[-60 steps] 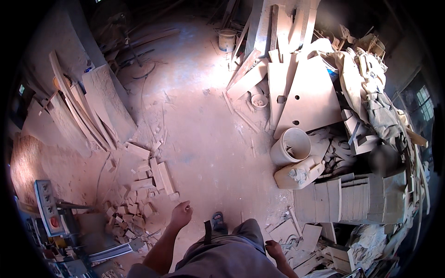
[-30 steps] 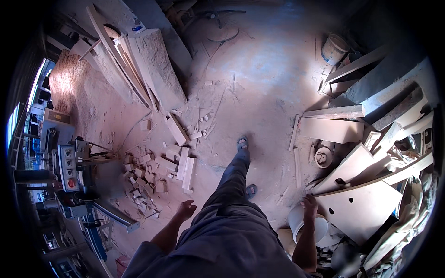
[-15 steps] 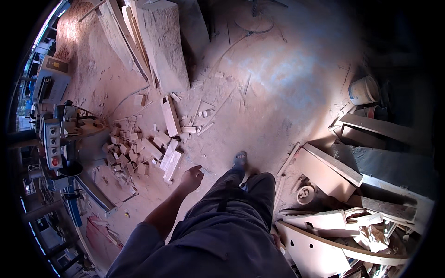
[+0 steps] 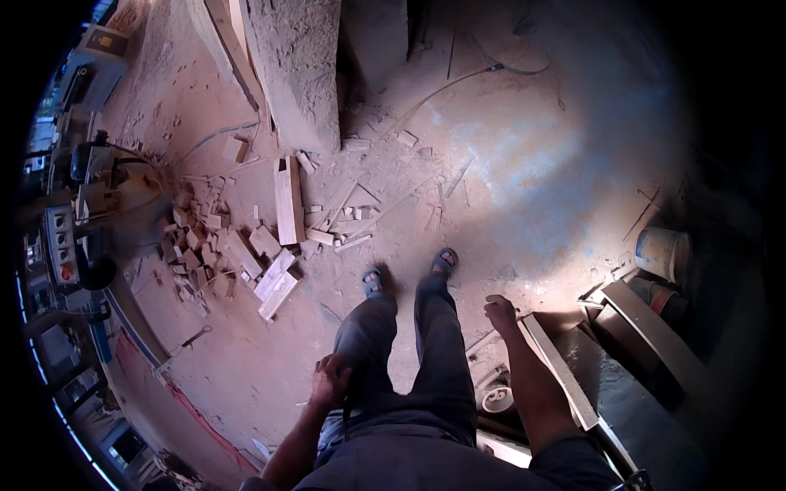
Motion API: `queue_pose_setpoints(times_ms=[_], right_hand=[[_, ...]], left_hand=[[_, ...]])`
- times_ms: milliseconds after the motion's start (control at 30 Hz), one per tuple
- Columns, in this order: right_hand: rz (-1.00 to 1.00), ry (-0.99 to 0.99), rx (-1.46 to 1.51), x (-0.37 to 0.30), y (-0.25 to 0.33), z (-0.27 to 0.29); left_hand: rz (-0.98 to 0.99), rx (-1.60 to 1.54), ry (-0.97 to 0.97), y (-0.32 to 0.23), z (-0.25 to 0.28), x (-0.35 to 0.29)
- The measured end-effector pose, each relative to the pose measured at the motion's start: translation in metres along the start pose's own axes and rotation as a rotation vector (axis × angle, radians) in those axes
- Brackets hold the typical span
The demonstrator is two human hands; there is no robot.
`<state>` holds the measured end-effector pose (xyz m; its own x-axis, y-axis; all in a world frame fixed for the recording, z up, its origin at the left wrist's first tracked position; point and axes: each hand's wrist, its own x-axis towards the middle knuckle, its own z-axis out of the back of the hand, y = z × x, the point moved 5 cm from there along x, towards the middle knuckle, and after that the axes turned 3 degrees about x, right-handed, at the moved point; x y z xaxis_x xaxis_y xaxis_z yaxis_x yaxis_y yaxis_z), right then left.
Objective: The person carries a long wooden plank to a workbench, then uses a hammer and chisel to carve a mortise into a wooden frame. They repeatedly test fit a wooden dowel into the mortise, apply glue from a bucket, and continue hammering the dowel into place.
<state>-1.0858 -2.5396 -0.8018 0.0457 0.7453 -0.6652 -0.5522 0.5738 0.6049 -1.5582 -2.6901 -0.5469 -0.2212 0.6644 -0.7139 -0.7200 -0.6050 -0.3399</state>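
1. Floor [image 4: 360, 237], dusty and littered with offcuts, lies under the person's sandalled feet [image 4: 372, 284], which stand apart.
2. The left hand [image 4: 329, 381] hangs in front of the left thigh, fingers half bent and thumb apart, loosely unclosed, with nothing seen in it; whether it touches the trousers [image 4: 438, 352], I cannot tell.
3. The right hand [image 4: 500, 313] is out to the right with fingers curled in; how far they close, or on what, I cannot tell.
4. Nearest the right hand is a long plank [image 4: 561, 372], slanting along the right forearm's outer side; a small round pot [image 4: 497, 399] sits on the forearm's other side.
5. Left of the feet lie two pale wood pieces [image 4: 277, 284] side by side, a longer beam [image 4: 288, 200] beyond them and a heap of small blocks [image 4: 196, 254] to their left.
6. A bucket [image 4: 661, 252] leans at far right.
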Motion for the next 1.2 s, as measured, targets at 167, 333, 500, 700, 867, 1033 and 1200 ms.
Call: queue_pose_setpoints(times_ms=[167,333,500,700,867,1033,1200], right_hand=[[0.207,0.253,0.032,0.131,0.111,-0.154],[0.001,0.427,-0.236,0.235,0.169,-0.297],[-0.066,0.408,-0.269,0.348,0.136,-0.406],[0.063,0.348,-0.351,0.414,0.103,-0.477],[0.161,0.28,-0.121,0.382,0.103,-0.456],[0.366,-0.002,0.598,0.339,0.143,-0.389],[0.188,-0.207,0.936,0.302,0.202,-0.315]], left_hand=[[0.211,0.05,0.16,0.043,-0.056,0.055],[0.422,0.065,0.118,0.059,-0.061,0.119],[0.286,0.098,-0.039,0.08,-0.032,0.148],[0.392,0.148,-0.067,0.074,-0.004,0.16],[0.367,0.187,-0.165,0.065,0.003,0.167],[0.316,0.144,-0.091,0.087,-0.023,0.151],[0.333,0.149,-0.046,0.081,-0.03,0.141]])
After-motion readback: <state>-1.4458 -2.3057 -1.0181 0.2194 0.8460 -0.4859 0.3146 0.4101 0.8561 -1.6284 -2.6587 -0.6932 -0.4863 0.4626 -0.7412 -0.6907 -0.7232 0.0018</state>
